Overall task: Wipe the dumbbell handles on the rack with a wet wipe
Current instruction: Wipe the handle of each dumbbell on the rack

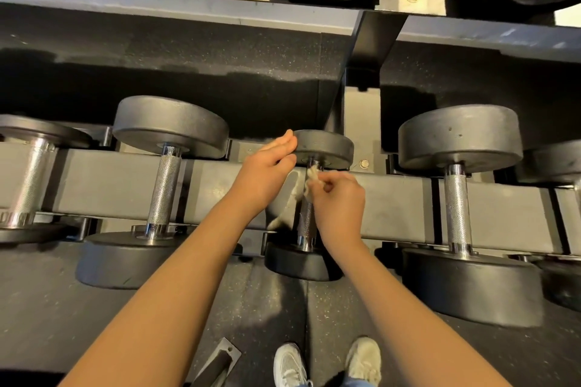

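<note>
Your left hand (pixel 265 174) lays straight fingers on the small black dumbbell (pixel 327 146) on the grey steel rack (pixel 125 179), likely steadying it, while your right hand (pixel 339 203) pinches a crumpled white wet wipe (pixel 311 177) against its knurled steel handle (pixel 305 220).

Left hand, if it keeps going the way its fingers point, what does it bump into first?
The left hand would meet the far black head of the small dumbbell first. Its straight fingers already look to be at that head's edge, though depth is hard to judge.
</note>
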A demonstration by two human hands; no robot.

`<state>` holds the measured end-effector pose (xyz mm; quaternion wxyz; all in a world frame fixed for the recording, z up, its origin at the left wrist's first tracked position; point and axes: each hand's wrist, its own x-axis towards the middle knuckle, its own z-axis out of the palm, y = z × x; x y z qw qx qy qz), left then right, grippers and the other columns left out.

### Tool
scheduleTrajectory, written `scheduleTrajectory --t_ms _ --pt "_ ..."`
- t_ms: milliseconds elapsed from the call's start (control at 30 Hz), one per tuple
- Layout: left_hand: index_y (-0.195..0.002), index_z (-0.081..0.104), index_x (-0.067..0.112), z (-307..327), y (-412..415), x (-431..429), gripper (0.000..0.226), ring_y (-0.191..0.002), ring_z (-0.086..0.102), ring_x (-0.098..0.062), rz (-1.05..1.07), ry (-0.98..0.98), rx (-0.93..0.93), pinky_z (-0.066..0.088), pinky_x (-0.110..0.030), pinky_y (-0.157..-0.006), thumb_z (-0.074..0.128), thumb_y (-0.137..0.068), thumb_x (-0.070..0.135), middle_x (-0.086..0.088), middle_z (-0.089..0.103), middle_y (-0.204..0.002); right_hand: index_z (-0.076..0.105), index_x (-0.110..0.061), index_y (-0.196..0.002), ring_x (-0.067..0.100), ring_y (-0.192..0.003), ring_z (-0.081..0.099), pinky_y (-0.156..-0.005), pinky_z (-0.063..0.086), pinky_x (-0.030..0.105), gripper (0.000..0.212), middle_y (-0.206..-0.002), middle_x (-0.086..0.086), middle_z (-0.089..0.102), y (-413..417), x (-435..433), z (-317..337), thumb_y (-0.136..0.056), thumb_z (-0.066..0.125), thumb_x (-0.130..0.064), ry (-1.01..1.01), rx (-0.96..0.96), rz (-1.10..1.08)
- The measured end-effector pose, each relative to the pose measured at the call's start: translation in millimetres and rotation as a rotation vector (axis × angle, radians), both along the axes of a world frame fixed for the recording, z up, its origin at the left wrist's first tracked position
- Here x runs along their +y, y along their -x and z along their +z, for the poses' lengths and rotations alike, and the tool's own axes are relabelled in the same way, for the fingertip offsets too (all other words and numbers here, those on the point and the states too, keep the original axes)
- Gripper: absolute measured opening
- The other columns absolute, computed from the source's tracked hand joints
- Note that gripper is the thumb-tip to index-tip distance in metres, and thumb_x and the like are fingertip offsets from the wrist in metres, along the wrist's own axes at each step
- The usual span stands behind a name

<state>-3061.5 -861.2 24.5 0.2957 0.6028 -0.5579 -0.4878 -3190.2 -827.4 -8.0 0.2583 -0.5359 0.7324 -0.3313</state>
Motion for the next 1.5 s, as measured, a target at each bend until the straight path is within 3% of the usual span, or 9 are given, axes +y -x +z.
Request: scheduleTrajectory --t_ms 200,433,533,767,1033,1167,1300,1433,1500 --pt "-0.142 0.040 0.021 -4 0 -1 0.045 -0.138 0.028 -0.001 -0.011 0.022 -0.039 0.016 -0.012 -0.108 0.047 -0.099 0.016 0.008 0.034 -0.151 0.074 -0.013 -0.090 0.007 -0.070 0.053 -0.064 0.037 0.012 0.012 -0.087 0.002 0.066 -3 -14 -7 -0.087 0.068 -0.022 0.035 0.012 -0.094" --pt "-0.145 0.036 0.023 -2 2 -1 0.046 -0.138 0.025 -0.001 -0.020 0.000 -0.079 0.013 -0.011 -0.107 0.044 -0.099 0.018 0.009 0.030 -0.153 0.070 -0.005 -0.070 0.011 -0.063 0.051 -0.057 0.034 0.008 0.012 -0.076 0.000 0.055 12 46 -13 -0.081 0.073 -0.010 -0.067 -0.004 0.229" --pt "-0.145 0.035 0.023 2 4 1 0.047 -0.139 0.024 -0.001 -0.032 -0.013 -0.113 0.012 -0.010 -0.105 0.045 -0.099 0.019 0.010 0.029 -0.154 0.066 -0.006 -0.066 0.003 -0.059 0.046 -0.058 0.036 0.007 0.017 -0.073 0.000 0.055 17 45 -8 -0.081 0.073 -0.011 -0.139 -0.041 0.281" --pt "-0.146 0.035 0.017 31 8 0 0.045 -0.140 0.028 -0.013 -0.077 -0.031 -0.307 0.015 -0.014 -0.103 0.041 -0.101 0.023 -0.001 0.032 -0.153 0.069 -0.021 -0.082 0.011 -0.074 0.058 -0.069 0.047 0.017 0.006 -0.083 0.002 0.065 32 24 37 -0.082 0.072 -0.015 -0.102 -0.275 0.084" --pt "-0.139 0.045 0.017 124 22 -19 0.040 -0.115 0.044 -0.002 0.085 0.246 -0.288 0.032 -0.017 -0.095 0.046 -0.099 0.019 0.005 0.047 -0.130 0.073 -0.019 -0.084 0.012 -0.077 0.062 -0.071 0.050 0.026 0.002 -0.082 -0.002 0.067 62 -20 123 -0.082 0.073 -0.020 -0.009 -0.276 0.072" --pt "-0.137 0.045 0.015 180 31 -38 0.040 -0.112 0.045 -0.005 0.179 0.438 -0.334 0.035 -0.021 -0.097 0.049 -0.097 0.017 0.010 0.044 -0.121 0.068 -0.028 -0.076 0.002 -0.070 0.062 -0.065 0.046 0.015 0.015 -0.073 -0.008 0.066 74 -38 176 -0.082 0.073 -0.015 0.014 -0.382 0.036" --pt "-0.142 0.038 0.011 224 41 -61 0.046 -0.128 0.036 -0.011 0.262 0.592 -0.405 0.021 -0.014 -0.106 0.047 -0.097 0.015 -0.004 0.043 -0.140 0.072 -0.017 -0.089 -0.008 -0.071 0.062 -0.062 0.044 0.005 0.006 -0.078 -0.010 0.067 87 -65 226 -0.083 0.071 -0.015 0.086 -0.404 0.068" --pt "-0.152 0.018 0.018 241 44 -96 0.053 -0.145 0.013 -0.013 0.196 0.490 -0.496 0.009 -0.032 -0.119 0.035 -0.102 0.029 0.002 0.015 -0.159 0.073 -0.014 -0.089 -0.004 -0.073 0.065 -0.063 0.046 0.006 0.006 -0.081 -0.003 0.070 88 -91 259 -0.084 0.070 -0.011 0.139 -0.431 0.097" --pt "-0.152 0.016 0.018 241 43 -110 0.053 -0.147 0.011 -0.017 0.143 0.413 -0.499 0.010 -0.039 -0.120 0.029 -0.103 0.034 -0.001 0.014 -0.159 0.073 -0.012 -0.089 -0.002 -0.070 0.066 -0.062 0.048 0.008 0.006 -0.080 -0.001 0.071 85 -106 270 -0.085 0.070 -0.010 0.137 -0.471 0.078"
